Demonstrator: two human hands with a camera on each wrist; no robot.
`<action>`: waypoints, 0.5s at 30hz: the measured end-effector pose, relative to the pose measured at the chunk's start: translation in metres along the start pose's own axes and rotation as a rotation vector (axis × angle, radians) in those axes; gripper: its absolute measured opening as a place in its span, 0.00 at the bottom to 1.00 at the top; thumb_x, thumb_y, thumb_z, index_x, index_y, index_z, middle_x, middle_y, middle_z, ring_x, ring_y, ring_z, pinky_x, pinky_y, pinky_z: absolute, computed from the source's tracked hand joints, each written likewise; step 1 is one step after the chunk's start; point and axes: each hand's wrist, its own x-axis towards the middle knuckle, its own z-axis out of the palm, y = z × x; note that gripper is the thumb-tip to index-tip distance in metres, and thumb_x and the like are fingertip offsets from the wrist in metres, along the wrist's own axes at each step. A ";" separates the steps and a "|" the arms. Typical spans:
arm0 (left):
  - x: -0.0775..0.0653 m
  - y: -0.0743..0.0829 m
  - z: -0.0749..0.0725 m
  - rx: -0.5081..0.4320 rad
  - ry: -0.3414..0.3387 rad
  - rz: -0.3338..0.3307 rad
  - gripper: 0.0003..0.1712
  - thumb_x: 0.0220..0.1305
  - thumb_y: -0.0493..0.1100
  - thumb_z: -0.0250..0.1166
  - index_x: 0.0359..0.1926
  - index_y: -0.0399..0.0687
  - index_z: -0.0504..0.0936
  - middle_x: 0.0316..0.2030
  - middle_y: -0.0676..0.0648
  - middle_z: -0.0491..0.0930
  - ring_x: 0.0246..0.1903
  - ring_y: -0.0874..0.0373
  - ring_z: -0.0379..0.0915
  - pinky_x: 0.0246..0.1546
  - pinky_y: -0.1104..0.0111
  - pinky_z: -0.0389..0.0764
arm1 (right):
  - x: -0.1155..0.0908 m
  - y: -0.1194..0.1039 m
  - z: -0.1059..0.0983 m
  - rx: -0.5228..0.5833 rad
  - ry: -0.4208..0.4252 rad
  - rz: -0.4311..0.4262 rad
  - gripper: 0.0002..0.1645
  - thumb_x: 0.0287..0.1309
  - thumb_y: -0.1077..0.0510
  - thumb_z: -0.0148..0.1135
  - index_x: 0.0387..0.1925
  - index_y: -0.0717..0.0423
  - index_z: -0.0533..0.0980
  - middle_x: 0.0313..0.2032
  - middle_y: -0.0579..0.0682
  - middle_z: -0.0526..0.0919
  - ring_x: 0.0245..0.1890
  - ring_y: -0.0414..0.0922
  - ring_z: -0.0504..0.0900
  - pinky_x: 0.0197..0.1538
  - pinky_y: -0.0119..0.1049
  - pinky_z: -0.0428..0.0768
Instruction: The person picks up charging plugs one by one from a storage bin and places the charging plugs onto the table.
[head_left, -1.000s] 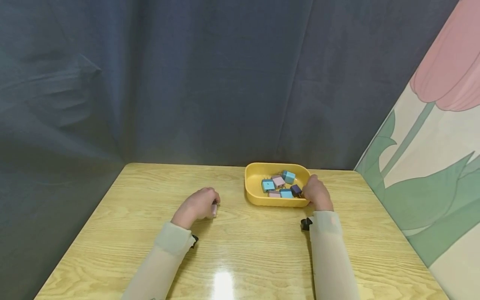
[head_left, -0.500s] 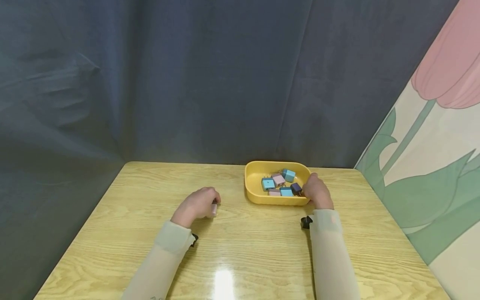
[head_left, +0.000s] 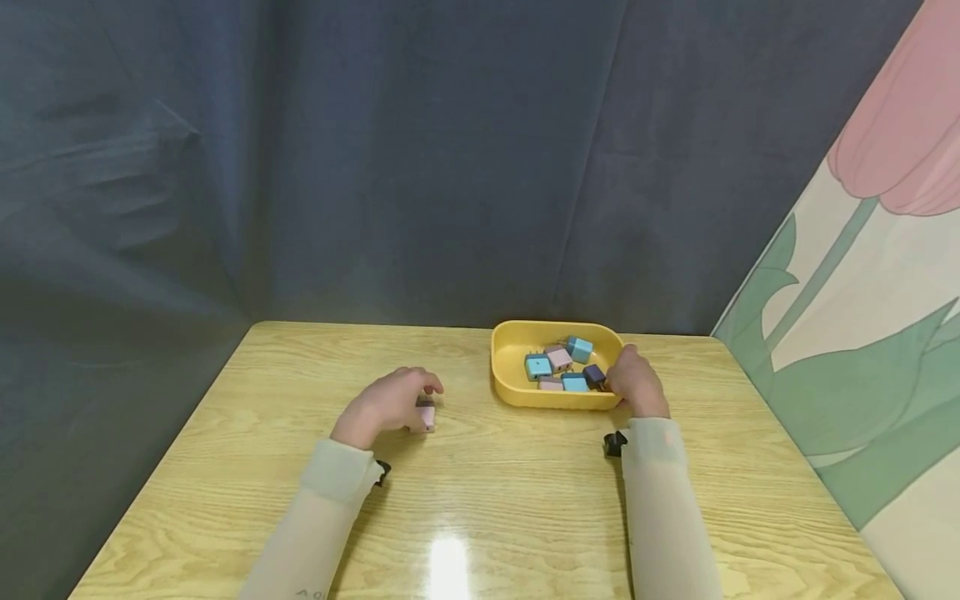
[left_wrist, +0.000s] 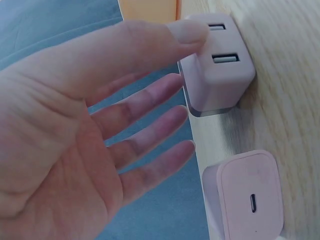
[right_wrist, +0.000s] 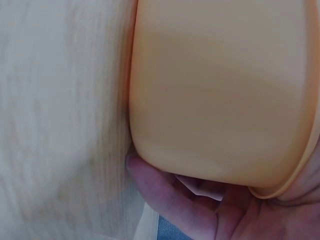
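My left hand [head_left: 386,406] is over the table left of centre, its fingers spread and loosely extended. In the left wrist view its thumb overlaps a pink two-port USB charger [left_wrist: 220,75] standing on the wood; whether it touches is unclear. Beside that sits a second pink charger [left_wrist: 252,195] with one small slot. The head view shows a pink charger [head_left: 426,418] partly behind the hand. My right hand [head_left: 637,383] grips the right end of a yellow basket [head_left: 555,400], thumb and fingers around its rim and wall, also seen in the right wrist view.
Inside the basket lie several plug chargers: blue ones [head_left: 537,367], pink ones [head_left: 558,359] and a dark purple one [head_left: 594,376]. The wooden table [head_left: 495,500] meets a dark curtain [head_left: 420,167] at the back. A wall with painted tulips [head_left: 862,333] stands at the right.
The left hand's fingers have spread and the hand has shifted slightly left, exposing more of the pink charger. The right hand stays on the basket, which keeps its place.
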 end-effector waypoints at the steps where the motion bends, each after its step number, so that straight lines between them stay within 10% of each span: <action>1: 0.000 0.000 0.000 -0.004 0.000 -0.001 0.33 0.64 0.36 0.79 0.69 0.50 0.83 0.65 0.44 0.84 0.65 0.47 0.79 0.67 0.52 0.82 | 0.000 0.000 0.000 0.000 0.000 0.000 0.33 0.78 0.64 0.45 0.75 0.77 0.50 0.51 0.72 0.76 0.41 0.57 0.82 0.33 0.35 0.81; 15: 0.000 -0.001 0.002 -0.001 0.001 -0.002 0.28 0.60 0.36 0.82 0.61 0.46 0.87 0.60 0.44 0.87 0.53 0.53 0.83 0.57 0.57 0.86 | -0.001 -0.001 0.000 -0.014 0.006 -0.006 0.33 0.78 0.64 0.45 0.74 0.77 0.50 0.50 0.71 0.77 0.40 0.55 0.82 0.33 0.35 0.81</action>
